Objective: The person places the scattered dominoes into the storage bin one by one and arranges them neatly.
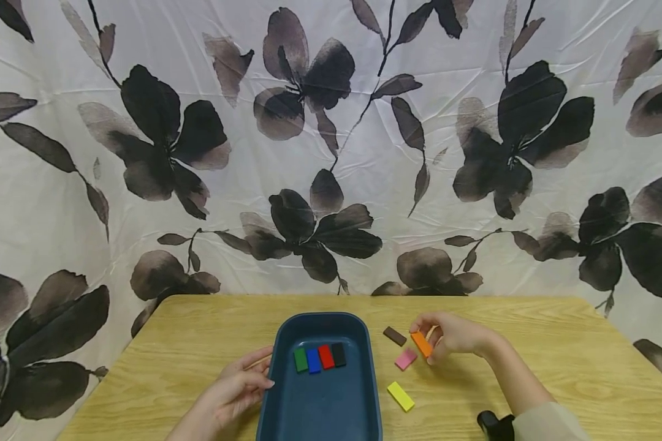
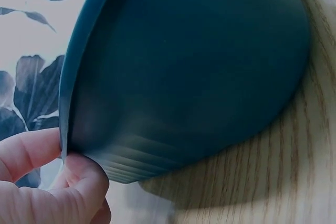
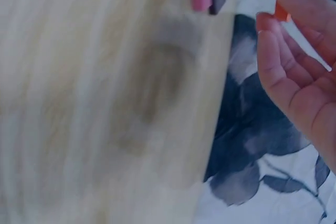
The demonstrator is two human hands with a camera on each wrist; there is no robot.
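My left hand pinches the left rim of a dark blue tray between thumb and fingers. The left wrist view shows the thumb on one side of the rim, a finger on the other. Inside the tray, green, blue, red and black blocks lie in a row. My right hand holds an orange block above the table, right of the tray. In the right wrist view, fingers hide most of the orange block.
Near the right hand, a brown block and a pink block lie on the wooden table. A yellow block lies closer to the front. Behind the table hangs a flowered cloth.
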